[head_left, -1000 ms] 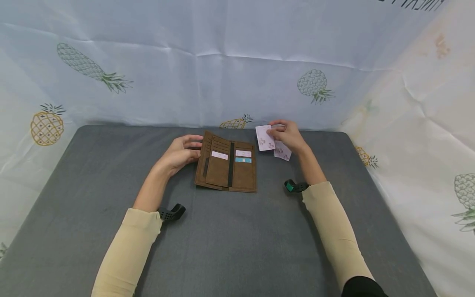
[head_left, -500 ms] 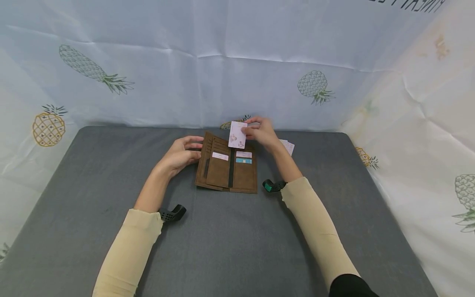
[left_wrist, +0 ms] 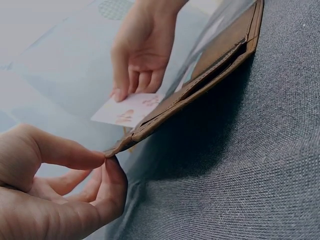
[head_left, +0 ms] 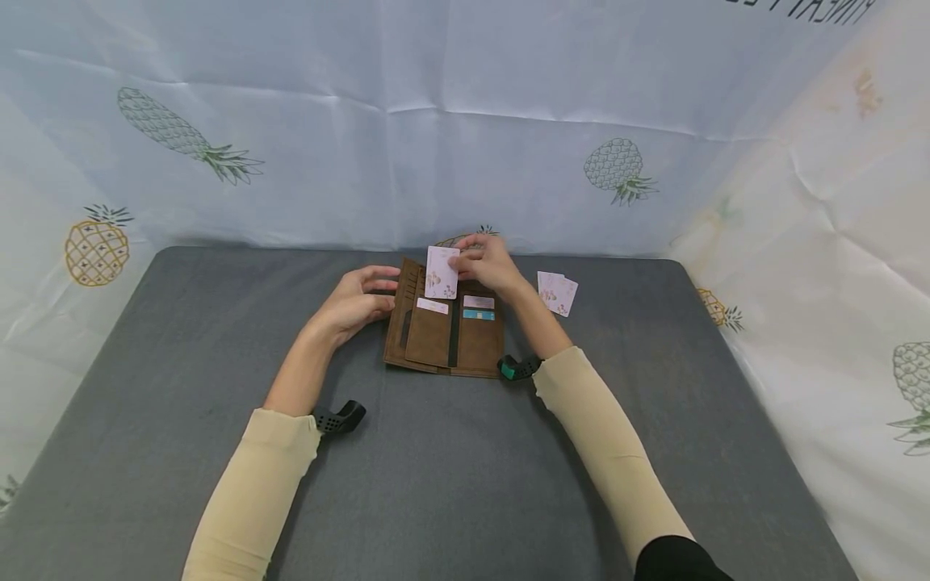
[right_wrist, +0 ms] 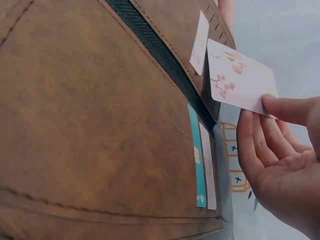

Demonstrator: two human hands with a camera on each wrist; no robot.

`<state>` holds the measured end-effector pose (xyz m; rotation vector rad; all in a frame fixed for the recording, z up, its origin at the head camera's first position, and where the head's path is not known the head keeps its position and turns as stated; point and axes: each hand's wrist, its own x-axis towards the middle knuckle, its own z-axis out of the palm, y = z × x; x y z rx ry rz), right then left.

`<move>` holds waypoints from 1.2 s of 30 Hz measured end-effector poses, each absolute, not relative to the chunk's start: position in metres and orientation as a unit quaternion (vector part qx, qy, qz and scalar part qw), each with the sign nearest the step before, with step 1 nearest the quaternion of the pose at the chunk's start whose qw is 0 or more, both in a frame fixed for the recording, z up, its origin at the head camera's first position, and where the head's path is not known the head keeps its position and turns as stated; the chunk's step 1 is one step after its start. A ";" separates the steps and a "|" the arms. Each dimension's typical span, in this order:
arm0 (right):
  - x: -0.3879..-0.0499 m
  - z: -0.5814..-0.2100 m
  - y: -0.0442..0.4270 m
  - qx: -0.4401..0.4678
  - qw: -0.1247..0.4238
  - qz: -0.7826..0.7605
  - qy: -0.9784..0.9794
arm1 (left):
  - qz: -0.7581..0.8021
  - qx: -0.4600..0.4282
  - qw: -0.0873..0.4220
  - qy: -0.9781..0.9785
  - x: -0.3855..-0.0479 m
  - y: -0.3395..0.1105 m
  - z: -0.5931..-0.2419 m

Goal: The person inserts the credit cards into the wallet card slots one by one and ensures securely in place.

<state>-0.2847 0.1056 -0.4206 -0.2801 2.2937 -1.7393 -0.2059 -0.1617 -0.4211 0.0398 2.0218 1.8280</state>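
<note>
An unfolded brown wallet [head_left: 429, 343] lies on the grey table, its left side raised a little. My left hand [head_left: 350, 303] pinches that side's edge between thumb and fingers, as the left wrist view shows. A pink card with a flower print [head_left: 441, 274] is pinched in my right hand [head_left: 488, 265], held over the top of the wallet's left half. One pink card [head_left: 433, 306] peeks from a slot in that half. In the right half's slots sit another pink card [right_wrist: 207, 167] and a blue card [right_wrist: 198, 160].
Loose pink flower-print cards [head_left: 558, 292] overlap on the table [head_left: 436, 468] right of the wallet, beyond my right forearm. A pineapple-print cloth [head_left: 494, 161] hangs along the table's back edge.
My right hand has lifted one pink card off the loose cards and carried it left to above the wallet's left half. My left hand has stayed at the wallet's edge.
</note>
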 end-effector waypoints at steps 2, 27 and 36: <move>-0.284 -0.422 0.104 -0.097 0.126 -0.596 0.787 | 0.657 0.014 0.206 0.725 -0.206 -0.162 -0.421; -0.278 -0.430 0.103 -0.139 0.153 -0.544 0.813 | 0.655 0.017 0.200 0.728 -0.207 -0.162 -0.424; -0.275 -0.430 0.110 -0.165 0.159 -0.497 0.837 | 0.655 0.018 0.201 0.728 -0.205 -0.161 -0.424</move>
